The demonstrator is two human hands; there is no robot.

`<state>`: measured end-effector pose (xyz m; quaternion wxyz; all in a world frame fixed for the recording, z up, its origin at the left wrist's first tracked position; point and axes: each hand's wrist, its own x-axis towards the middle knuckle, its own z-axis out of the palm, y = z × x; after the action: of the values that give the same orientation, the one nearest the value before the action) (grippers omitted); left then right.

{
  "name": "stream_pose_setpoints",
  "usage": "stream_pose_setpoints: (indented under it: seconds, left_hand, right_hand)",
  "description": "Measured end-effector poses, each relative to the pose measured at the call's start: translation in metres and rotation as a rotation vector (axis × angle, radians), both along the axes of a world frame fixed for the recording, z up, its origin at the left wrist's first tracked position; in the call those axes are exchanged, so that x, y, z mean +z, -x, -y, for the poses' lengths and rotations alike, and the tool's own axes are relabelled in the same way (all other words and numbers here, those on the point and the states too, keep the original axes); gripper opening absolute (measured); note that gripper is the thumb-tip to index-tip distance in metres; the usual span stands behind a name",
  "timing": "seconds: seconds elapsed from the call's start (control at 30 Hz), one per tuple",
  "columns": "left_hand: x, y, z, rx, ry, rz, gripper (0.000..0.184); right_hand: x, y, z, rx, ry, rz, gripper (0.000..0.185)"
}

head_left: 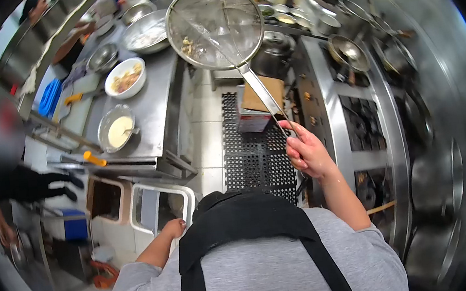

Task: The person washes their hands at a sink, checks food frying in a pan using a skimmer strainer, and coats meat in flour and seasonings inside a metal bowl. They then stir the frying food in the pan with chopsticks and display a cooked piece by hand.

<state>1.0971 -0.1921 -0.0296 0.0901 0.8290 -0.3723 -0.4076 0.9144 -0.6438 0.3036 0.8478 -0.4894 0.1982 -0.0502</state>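
Note:
A large round wire-mesh strainer point(215, 28) is raised in front of me, over the gap between the worktable and the stove. Pale food bits cling to the left side of its mesh. My right hand point(308, 150) is closed round the end of its long metal handle. Low on the left, my left hand point(174, 228) hangs beside the rim of a white bin point(187, 193). Its fingers look curled; anything inside them is hidden, and I cannot tell whether it touches the bin.
On the steel worktable point(154, 125) stand a bowl of pale batter point(119, 132), a white bowl of food pieces point(125, 78) and a knife point(73, 98). A cardboard-topped box point(255, 109) sits on the black floor mat point(260, 162). Stove burners point(362, 123) line the right. Two people are at left.

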Motion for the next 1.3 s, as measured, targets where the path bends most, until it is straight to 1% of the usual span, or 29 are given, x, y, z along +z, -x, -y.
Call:
stream_pose_setpoints:
  seconds: [0.03, 0.1, 0.13, 0.17, 0.23, 0.27, 0.3, 0.37, 0.4, 0.43, 0.5, 0.53, 0.6, 0.63, 0.7, 0.73, 0.77, 0.9, 1.0, 1.17, 1.23, 1.3]
  left_hand:
    - [-0.006, -0.006, -0.002, -0.054, 0.005, 0.008, 0.035]
    - [-0.002, -0.016, 0.009, -0.004, -0.022, -0.190, 0.036]
    - [-0.005, -0.015, 0.020, -0.143, -0.084, 0.012, 0.036]
    - [0.004, -0.026, 0.024, -0.199, -0.079, 0.023, 0.036]
    - [0.028, -0.038, 0.029, -0.211, 0.129, -0.098, 0.033]
    - [0.015, -0.044, 0.029, -0.229, 0.082, -0.101, 0.029]
    - [0.023, -0.044, 0.029, -0.266, 0.073, -0.113, 0.029]
    - [0.038, -0.043, 0.026, -0.357, -0.006, -0.010, 0.026]
    - [0.005, -0.053, 0.007, -0.424, 0.104, -0.007, 0.027]
    - [-0.017, -0.057, -0.013, -0.451, 0.100, -0.014, 0.027]
    - [-0.041, -0.063, -0.036, -0.297, 0.178, -0.298, 0.029]
    - [-0.055, -0.064, -0.042, -0.300, 0.165, -0.326, 0.029]
    - [-0.112, -0.070, -0.069, -0.425, 0.124, -0.308, 0.030]
    - [-0.140, -0.080, -0.076, -0.491, 0.133, -0.340, 0.030]
    - [-0.119, -0.075, -0.072, -0.498, 0.012, -0.301, 0.030]
    - [-0.106, -0.073, -0.065, -0.508, -0.026, -0.283, 0.030]
    - [-0.096, -0.072, -0.060, -0.529, -0.056, -0.266, 0.030]
    - [-0.064, -0.068, -0.035, -0.603, -0.100, -0.195, 0.030]
    - [-0.046, -0.053, -0.017, -0.667, -0.098, -0.145, 0.030]
    - [-0.011, -0.001, 0.004, -0.783, -0.111, -0.031, 0.030]
    - [0.015, 0.027, 0.010, -0.797, -0.112, 0.026, 0.030]
    - [0.038, 0.053, 0.018, -0.780, -0.108, 0.065, 0.030]
  right_hand:
    - [0.001, 0.021, -0.007, -0.033, 0.041, -0.003, 0.040]
    - [0.003, 0.058, -0.026, -0.145, 0.066, -0.010, 0.040]
    - [0.002, 0.073, -0.038, -0.184, 0.090, -0.009, 0.040]
    - [0.002, 0.087, -0.053, -0.224, 0.114, -0.012, 0.040]
    - [0.005, 0.111, -0.085, -0.297, 0.122, 0.001, 0.040]
    - [0.007, 0.121, -0.102, -0.345, 0.133, -0.037, 0.040]
    - [0.006, 0.130, -0.120, -0.389, 0.140, -0.078, 0.040]
    - [0.004, 0.147, -0.154, -0.459, 0.125, -0.073, 0.040]
    - [0.006, 0.155, -0.170, -0.482, 0.103, -0.084, 0.040]
    - [0.008, 0.162, -0.185, -0.503, 0.081, -0.092, 0.040]
    - [0.010, 0.176, -0.211, -0.560, 0.068, -0.111, 0.040]
    - [0.008, 0.184, -0.222, -0.564, 0.053, -0.115, 0.041]
    - [0.005, 0.200, -0.244, -0.576, 0.060, -0.137, 0.041]
    - [-0.001, 0.209, -0.254, -0.575, 0.048, -0.132, 0.043]
    - [-0.014, 0.225, -0.272, -0.622, -0.034, -0.148, 0.045]
    - [-0.025, 0.235, -0.280, -0.623, -0.034, -0.106, 0.046]
    - [-0.034, 0.244, -0.291, -0.692, -0.043, -0.102, 0.046]
    - [-0.065, 0.278, -0.325, -0.784, -0.136, -0.112, 0.049]
    - [-0.067, 0.301, -0.344, -0.868, -0.210, -0.105, 0.045]
    - [-0.059, 0.335, -0.358, -0.945, -0.134, -0.045, 0.045]
    - [-0.055, 0.348, -0.358, -0.929, -0.150, -0.074, 0.042]
    - [-0.062, 0.367, -0.354, -0.790, -0.066, -0.058, 0.040]
